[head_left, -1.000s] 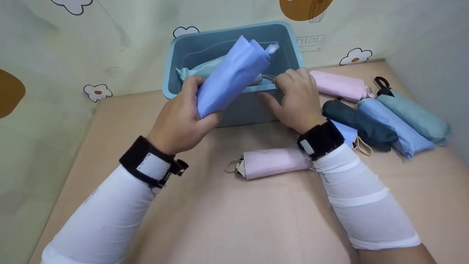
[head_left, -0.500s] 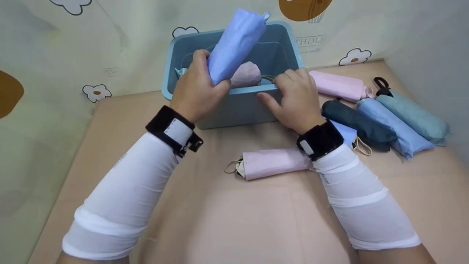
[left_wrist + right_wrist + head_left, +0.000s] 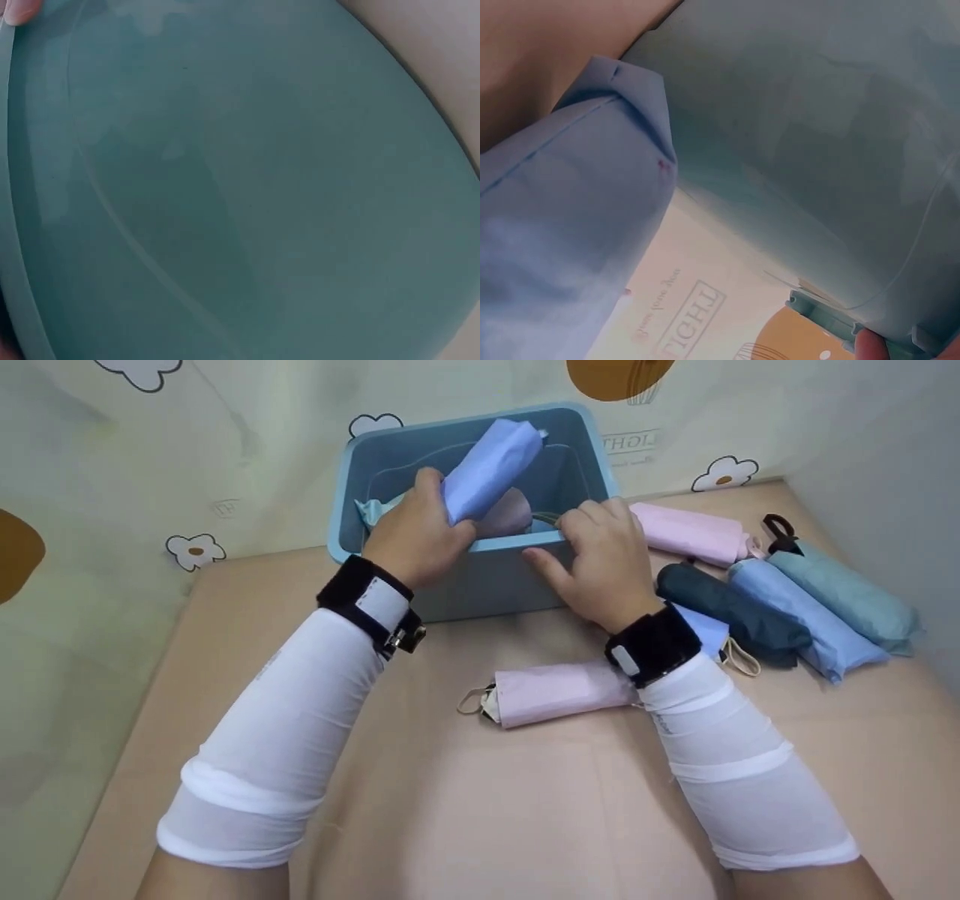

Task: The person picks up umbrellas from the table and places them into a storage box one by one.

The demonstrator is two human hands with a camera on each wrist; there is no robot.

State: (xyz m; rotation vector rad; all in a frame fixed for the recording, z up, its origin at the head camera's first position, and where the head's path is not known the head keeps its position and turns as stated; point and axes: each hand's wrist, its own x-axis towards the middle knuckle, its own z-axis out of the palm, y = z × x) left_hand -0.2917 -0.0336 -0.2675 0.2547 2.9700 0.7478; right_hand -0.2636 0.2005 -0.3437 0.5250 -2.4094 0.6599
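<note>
My left hand (image 3: 424, 536) grips a blue folded umbrella (image 3: 491, 472) near its lower end, tilted up to the right over the blue-green bin (image 3: 487, 585). Inside the bin lie a light teal umbrella (image 3: 370, 512), mostly hidden behind that hand, and a pale pink one (image 3: 506, 514). My right hand (image 3: 604, 559) holds the bin's front rim at the right, fingers over the edge and thumb outside. The bin's wall (image 3: 262, 187) fills most of the left wrist view. In the right wrist view the bin's wall (image 3: 780, 150) stands beside a blue umbrella (image 3: 577, 202).
On the table (image 3: 480, 817), a pale pink folded umbrella (image 3: 559, 694) lies in front of the bin. To the right are a pink umbrella (image 3: 686, 532), a dark green one (image 3: 731, 611), a light blue one (image 3: 806, 619) and a teal one (image 3: 847, 596). A patterned wall covering (image 3: 262, 450) stands behind.
My left hand has moved forward and right with the blue umbrella, which first rose and then came down toward the bin. My right hand has stayed on the rim.
</note>
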